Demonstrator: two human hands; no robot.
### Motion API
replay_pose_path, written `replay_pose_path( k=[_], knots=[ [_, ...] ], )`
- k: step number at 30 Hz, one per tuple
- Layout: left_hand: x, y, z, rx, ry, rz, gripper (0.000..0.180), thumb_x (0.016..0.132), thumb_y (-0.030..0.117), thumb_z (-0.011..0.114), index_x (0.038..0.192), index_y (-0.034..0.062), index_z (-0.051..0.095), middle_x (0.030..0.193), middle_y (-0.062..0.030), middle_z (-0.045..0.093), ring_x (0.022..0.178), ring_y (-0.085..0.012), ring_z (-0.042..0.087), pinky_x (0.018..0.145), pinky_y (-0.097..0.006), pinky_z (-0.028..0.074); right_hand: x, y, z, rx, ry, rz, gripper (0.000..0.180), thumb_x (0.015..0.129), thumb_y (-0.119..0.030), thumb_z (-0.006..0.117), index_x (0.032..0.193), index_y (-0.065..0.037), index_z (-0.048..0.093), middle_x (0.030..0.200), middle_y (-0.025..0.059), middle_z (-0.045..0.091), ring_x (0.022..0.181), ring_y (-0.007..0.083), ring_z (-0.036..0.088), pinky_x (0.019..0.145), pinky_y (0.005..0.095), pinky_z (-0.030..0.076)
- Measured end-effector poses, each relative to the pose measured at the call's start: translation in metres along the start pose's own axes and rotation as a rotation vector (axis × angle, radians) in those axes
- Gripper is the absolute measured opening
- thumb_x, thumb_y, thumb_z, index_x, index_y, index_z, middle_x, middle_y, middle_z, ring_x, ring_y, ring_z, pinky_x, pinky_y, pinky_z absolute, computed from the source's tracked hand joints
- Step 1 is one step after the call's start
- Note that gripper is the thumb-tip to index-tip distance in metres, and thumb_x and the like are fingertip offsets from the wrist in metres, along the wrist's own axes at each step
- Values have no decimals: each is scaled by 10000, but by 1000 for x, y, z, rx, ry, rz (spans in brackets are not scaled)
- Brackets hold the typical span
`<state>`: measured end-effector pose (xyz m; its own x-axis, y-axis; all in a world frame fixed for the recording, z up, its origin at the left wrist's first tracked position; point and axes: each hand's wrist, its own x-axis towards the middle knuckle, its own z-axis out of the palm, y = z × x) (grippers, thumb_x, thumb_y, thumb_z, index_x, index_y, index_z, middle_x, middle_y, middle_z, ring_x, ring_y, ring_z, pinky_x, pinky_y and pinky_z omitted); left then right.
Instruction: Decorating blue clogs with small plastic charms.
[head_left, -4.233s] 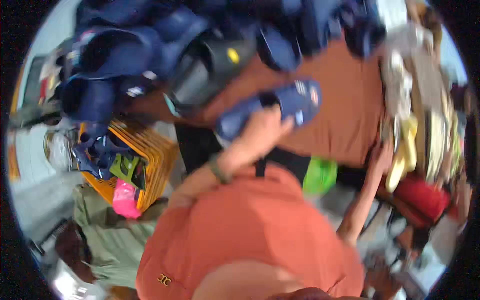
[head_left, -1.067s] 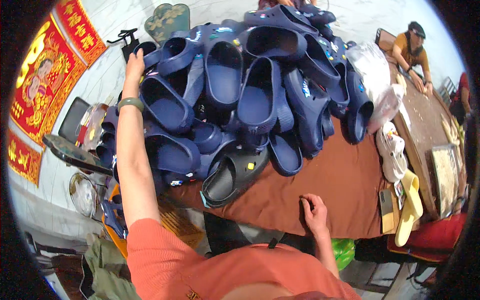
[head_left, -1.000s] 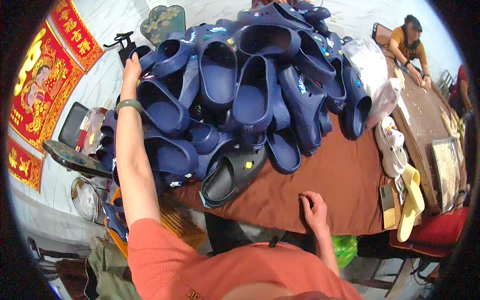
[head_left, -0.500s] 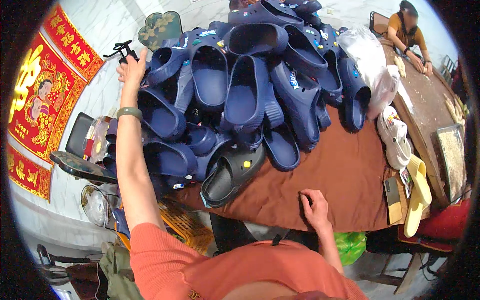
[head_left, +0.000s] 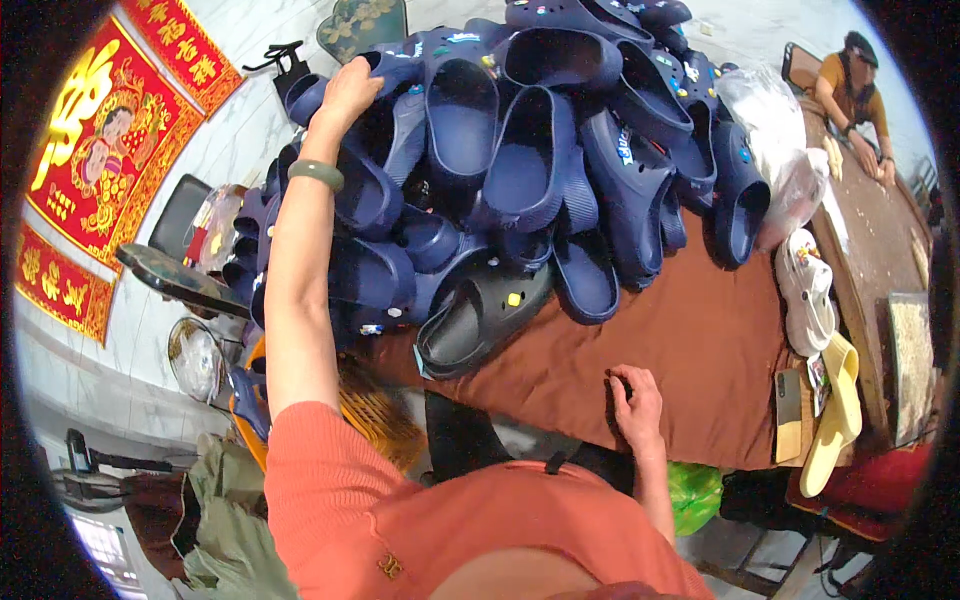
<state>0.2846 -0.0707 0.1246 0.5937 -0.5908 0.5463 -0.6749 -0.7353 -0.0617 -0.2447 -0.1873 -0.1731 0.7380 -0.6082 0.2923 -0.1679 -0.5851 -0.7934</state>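
Note:
A heap of dark blue clogs (head_left: 462, 110) covers the far side of the table. My left hand (head_left: 352, 92), a green bangle on its wrist, reaches to the upper left of the heap. Its fingers are bent over the rim of a blue clog (head_left: 398, 66); the fingertips are partly hidden. My right hand (head_left: 637, 405) rests at the near edge of the brown cloth (head_left: 690, 330), holding nothing, thumb apart from loosely curved fingers. Between my hands, a black clog (head_left: 478, 318) with a yellow charm lies at the heap's front.
White clogs (head_left: 804, 295), a yellow slipper (head_left: 835, 410) and a phone (head_left: 789, 405) lie on the right. Plastic bags (head_left: 765, 130) stand behind them. A person (head_left: 850, 95) works at another table, far right. An orange crate (head_left: 385, 425) sits below the near left edge.
My left hand, previously spread in the air left of the heap, has come down and right onto a blue clog. My view has shifted slightly left; my right hand stays on the cloth.

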Motion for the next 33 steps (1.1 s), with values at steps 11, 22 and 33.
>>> replay_pose_path(
  k=[11, 22, 33],
  knots=[
    [-73, 40, -63, -163, 595, 175, 253, 857, 226, 614, 955, 15, 517, 928, -177, 576, 893, -357, 546, 778, -439, 396, -4, -1, 3, -39, 35, -25, 110, 832, -83, 613, 934, -46, 635, 922, 110, 646, 857, 300, 588, 752, 363, 478],
    [-260, 172, -91, -445, 146, 936, 364, 648, 84, 746, 933, 47, 523, 916, -96, 576, 767, -296, 528, 664, -412, 382, 27, -12, -51, 1450, 309, 106, 771, 911, -642, 339, 1468, -127, 198, 1465, 145, 301, 1311, 302, 366, 975, 470, 438],
    [-400, 200, -2, -702, -183, 965, 354, 715, 65, 697, 1012, -2, 516, 978, -102, 573, 770, -254, 547, 665, -376, 393, 14, 33, -78, 963, 24, -17, 829, 676, -230, 780, 1378, -52, 378, 1342, 104, 459, 1228, 215, 455, 1058, 336, 339]
  ],
)
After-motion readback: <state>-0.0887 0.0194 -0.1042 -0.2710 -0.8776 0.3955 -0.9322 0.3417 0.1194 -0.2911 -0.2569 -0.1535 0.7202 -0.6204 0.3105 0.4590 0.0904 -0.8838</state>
